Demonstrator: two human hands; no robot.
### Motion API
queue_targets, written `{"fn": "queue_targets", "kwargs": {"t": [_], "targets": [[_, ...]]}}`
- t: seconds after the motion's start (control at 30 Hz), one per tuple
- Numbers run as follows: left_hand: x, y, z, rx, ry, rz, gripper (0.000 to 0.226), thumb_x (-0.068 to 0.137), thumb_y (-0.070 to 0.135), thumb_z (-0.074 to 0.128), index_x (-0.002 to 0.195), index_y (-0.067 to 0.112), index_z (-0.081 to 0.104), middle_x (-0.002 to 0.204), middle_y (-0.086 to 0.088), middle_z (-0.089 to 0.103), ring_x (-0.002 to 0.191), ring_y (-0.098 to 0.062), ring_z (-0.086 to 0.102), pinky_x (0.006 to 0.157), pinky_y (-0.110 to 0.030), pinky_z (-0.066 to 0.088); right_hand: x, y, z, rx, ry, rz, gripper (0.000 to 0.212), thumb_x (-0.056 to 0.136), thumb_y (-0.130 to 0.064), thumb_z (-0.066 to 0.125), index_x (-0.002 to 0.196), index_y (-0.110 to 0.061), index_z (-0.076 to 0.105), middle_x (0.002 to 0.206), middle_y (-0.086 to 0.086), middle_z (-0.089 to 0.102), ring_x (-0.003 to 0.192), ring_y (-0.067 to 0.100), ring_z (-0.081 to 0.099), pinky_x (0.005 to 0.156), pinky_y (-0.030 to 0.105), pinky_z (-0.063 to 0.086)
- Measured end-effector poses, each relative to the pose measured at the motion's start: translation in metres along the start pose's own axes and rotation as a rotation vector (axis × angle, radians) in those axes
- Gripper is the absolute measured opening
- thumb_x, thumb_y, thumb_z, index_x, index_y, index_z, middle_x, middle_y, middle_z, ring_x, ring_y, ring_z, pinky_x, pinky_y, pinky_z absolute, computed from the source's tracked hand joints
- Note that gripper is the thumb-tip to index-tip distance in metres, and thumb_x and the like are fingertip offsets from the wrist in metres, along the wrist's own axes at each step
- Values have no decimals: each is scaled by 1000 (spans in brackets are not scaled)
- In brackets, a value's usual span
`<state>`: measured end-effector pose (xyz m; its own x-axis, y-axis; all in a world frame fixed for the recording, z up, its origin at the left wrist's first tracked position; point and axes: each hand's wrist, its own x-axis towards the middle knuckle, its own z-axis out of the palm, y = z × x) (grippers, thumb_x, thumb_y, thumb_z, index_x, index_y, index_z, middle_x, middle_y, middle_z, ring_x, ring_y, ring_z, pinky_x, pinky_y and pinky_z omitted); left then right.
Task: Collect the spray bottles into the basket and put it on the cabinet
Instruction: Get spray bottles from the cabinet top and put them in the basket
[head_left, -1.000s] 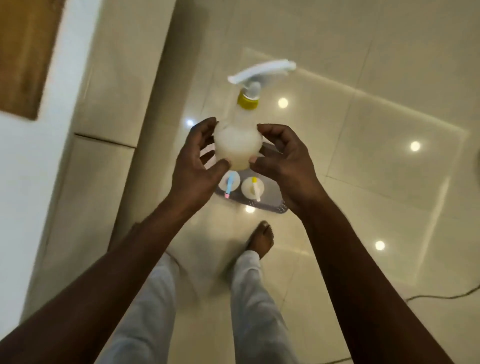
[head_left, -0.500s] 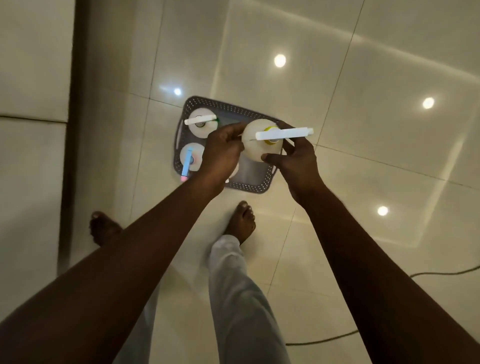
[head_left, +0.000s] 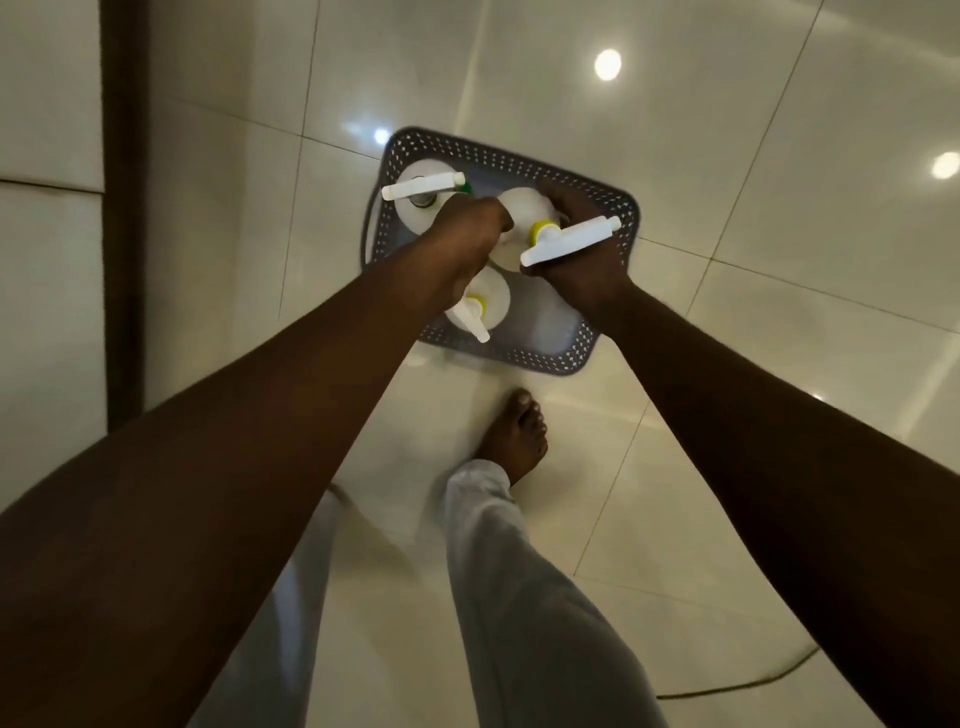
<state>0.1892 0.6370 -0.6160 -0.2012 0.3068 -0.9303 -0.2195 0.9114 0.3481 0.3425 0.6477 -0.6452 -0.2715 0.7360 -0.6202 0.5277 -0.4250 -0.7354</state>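
Held bottle: a white spray bottle with a yellow collar (head_left: 522, 221) is down inside the basket, at its far-right part, white trigger head pointing right and toward the basket's right rim.
Left hand: the left hand (head_left: 465, 234) is curled against the left side of the held bottle, fingers pressed onto its body.
Right hand: the right hand (head_left: 582, 260) wraps the bottle's right side from beneath the trigger head; both hands clamp it between them.
Basket: the grey perforated basket (head_left: 613, 208) sits on the floor, just ahead of the bare foot.
Far-left bottle: a white bottle with a green collar (head_left: 415, 200) stands upright in the basket's far-left corner, just beside the left hand.
Near bottle: another yellow-collared bottle (head_left: 485, 304) stands in the basket's near-left part, partly under the left wrist, nozzle pointing toward the near rim.
Floor: glossy cream tiles (head_left: 727, 130) surround the basket, ceiling lights mirrored in them.
Foot: one bare foot (head_left: 514, 436) is planted near the basket's near rim, pale trouser leg (head_left: 519, 597) behind it.
Cable: a dark cord (head_left: 737, 686) lies on the tiles well away from the basket, on the near right.
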Motion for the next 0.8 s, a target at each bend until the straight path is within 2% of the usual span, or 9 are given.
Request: {"fn": "queue_targets", "kwargs": {"t": [0.1,0.2,0.3,0.33,0.43,0.53,0.63,0.7,0.8], "targets": [[3,5,6,-47,-1,-20,9,101,10,52,108,11,58,98,-6,62,94,-22,63,82,-31,58,14,13,6,22,-6,-53,88,74,8,89,152,2,50,138,6,62,128,14,57,110,19,47],[8,7,15,-107,27,-61,17,102,11,49,115,8,59,112,-13,66,111,-31,65,91,-37,58,24,22,13,-10,13,-17,90,73,1,93,153,-4,52,136,4,65,124,14,61,98,9,48],[8,10,24,-155,107,-108,14,104,17,49,95,11,57,88,-5,57,77,-19,56,61,-26,46,31,27,18,-42,32,8,86,72,-3,94,150,-10,58,133,16,72,124,27,68,103,30,56],[11,10,27,-184,131,-120,17,105,17,48,96,9,59,88,-7,58,74,-19,55,61,-27,47,34,29,19,-49,28,10,85,73,-5,94,150,-10,58,131,16,73,124,28,69,105,35,56],[18,10,33,-277,153,-132,34,106,21,46,128,1,62,124,-19,67,106,-33,65,98,-41,57,45,37,22,-92,4,27,73,80,-13,90,146,-11,60,119,4,73,107,16,70,90,19,56],[22,12,33,-338,200,-154,37,107,26,47,130,1,61,123,-16,64,121,-34,60,107,-41,50,54,41,26,-175,-41,48,59,82,-26,86,133,-22,57,101,-15,62,80,-11,55,68,4,39],[29,16,29,-384,214,-194,33,107,32,47,116,4,61,91,-8,56,109,-30,57,98,-36,47,61,39,28,-144,-24,23,85,76,-8,94,151,-9,54,139,3,66,113,4,59,80,-8,38],[34,15,26,-375,220,-217,33,106,37,47,98,6,58,95,-8,57,102,-28,54,96,-35,47,62,34,28,-173,-36,-14,91,74,-7,95,154,-8,51,148,7,62,129,13,59,97,1,41],[37,15,27,-405,218,-214,38,107,35,44,77,12,46,83,-4,52,96,-24,53,79,-30,45,66,33,29,-225,-39,-38,86,74,-9,94,150,-8,55,142,5,65,123,10,58,89,-5,39]]}}
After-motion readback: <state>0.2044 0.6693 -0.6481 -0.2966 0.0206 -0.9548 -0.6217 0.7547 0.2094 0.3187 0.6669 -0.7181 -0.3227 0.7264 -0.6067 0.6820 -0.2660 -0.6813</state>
